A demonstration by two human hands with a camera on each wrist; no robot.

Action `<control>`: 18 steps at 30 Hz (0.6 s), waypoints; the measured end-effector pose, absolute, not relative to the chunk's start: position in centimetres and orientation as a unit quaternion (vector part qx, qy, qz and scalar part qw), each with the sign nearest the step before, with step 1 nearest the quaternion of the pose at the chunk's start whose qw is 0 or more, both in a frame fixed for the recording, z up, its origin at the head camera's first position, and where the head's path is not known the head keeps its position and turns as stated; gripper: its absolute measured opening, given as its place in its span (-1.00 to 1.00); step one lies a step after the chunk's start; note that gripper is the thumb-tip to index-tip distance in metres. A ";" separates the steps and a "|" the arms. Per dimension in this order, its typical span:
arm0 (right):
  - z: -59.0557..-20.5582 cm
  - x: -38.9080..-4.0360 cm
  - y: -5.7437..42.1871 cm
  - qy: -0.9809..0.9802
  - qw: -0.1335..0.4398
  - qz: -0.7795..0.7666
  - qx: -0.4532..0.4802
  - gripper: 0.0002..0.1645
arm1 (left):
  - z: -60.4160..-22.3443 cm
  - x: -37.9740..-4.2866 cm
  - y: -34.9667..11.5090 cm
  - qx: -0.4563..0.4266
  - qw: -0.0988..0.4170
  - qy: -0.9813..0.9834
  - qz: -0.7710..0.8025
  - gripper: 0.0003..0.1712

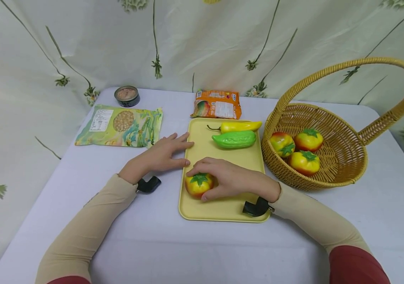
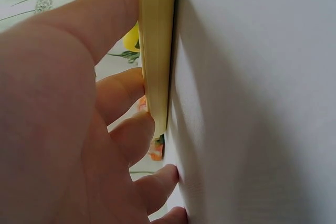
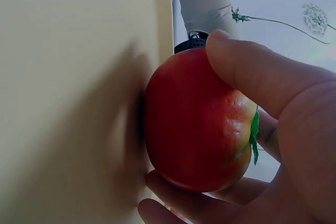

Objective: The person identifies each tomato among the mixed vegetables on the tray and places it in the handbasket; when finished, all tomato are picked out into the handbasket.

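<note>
A red-and-yellow toy tomato (image 1: 197,186) with a green leafy top is on the left front part of the yellow tray (image 1: 223,210). My right hand (image 1: 228,178) grips it, thumb on one side and fingers round the other; the right wrist view shows the tomato (image 3: 197,121) close over the tray surface. With fingers spread, my left hand (image 1: 164,155) rests at the tray's left rim; in the left wrist view its thumb and two fingertips touch the tray's edge (image 2: 156,51). A yellow pepper (image 1: 241,126) and a green pepper (image 1: 235,139) lie at the tray's back.
To the right stands a wicker basket (image 1: 343,157) with a tall handle, holding three similar tomatoes (image 1: 304,162). Behind the tray lies an orange packet (image 1: 219,104). A green printed bag (image 1: 123,126) and an opened can (image 1: 127,96) are at the back left.
</note>
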State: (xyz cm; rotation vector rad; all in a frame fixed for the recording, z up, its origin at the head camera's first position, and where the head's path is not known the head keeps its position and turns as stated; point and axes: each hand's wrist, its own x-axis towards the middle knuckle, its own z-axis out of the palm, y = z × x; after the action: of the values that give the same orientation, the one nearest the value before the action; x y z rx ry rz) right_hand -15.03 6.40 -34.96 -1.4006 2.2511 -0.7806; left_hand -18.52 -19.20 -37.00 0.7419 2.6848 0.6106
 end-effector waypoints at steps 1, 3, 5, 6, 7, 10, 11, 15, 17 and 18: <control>-35.0 -15.0 6.4 0.800 0.188 -0.277 -0.499 -0.30 | -37.0 -18.5 -19.2 0.258 0.144 0.931 0.213 -0.24; -35.0 -15.1 6.4 0.799 0.188 -0.276 -0.500 -0.30 | -37.0 -18.5 -19.2 0.258 0.144 0.931 0.214 -0.24; -35.0 -15.1 6.4 0.798 0.190 -0.277 -0.501 -0.30 | -37.0 -18.5 -19.2 0.258 0.144 0.931 0.214 -0.24; -35.0 -15.1 6.4 0.798 0.190 -0.277 -0.501 -0.29 | -37.0 -18.5 -19.2 0.259 0.144 0.931 0.214 -0.24; -35.0 -15.1 6.4 0.797 0.191 -0.277 -0.501 -0.29 | -37.0 -18.5 -19.2 0.259 0.144 0.931 0.214 -0.24; -35.0 -15.2 6.4 0.796 0.193 -0.278 -0.501 -0.29 | -37.1 -18.5 -19.2 0.260 0.145 0.930 0.215 -0.24; -35.0 -15.2 6.4 0.796 0.193 -0.278 -0.502 -0.28 | -37.1 -18.5 -19.3 0.260 0.145 0.930 0.215 -0.24; -35.1 -15.2 6.4 0.794 0.194 -0.281 -0.502 -0.28 | -37.2 -18.7 -19.3 0.262 0.143 0.930 0.215 -0.24; -35.1 -15.3 6.4 0.794 0.195 -0.281 -0.503 -0.28 | -37.2 -18.7 -19.3 0.262 0.143 0.930 0.215 -0.24; -35.1 -15.3 6.5 0.794 0.194 -0.281 -0.502 -0.28 | -37.2 -18.7 -19.3 0.262 0.143 0.930 0.215 -0.24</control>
State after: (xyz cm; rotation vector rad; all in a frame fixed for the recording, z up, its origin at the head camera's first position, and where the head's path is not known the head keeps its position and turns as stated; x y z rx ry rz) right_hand -15.30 6.46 -35.11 -1.4081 2.2268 -0.7892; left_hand -18.70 -19.28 -37.18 0.7542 2.6818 0.6206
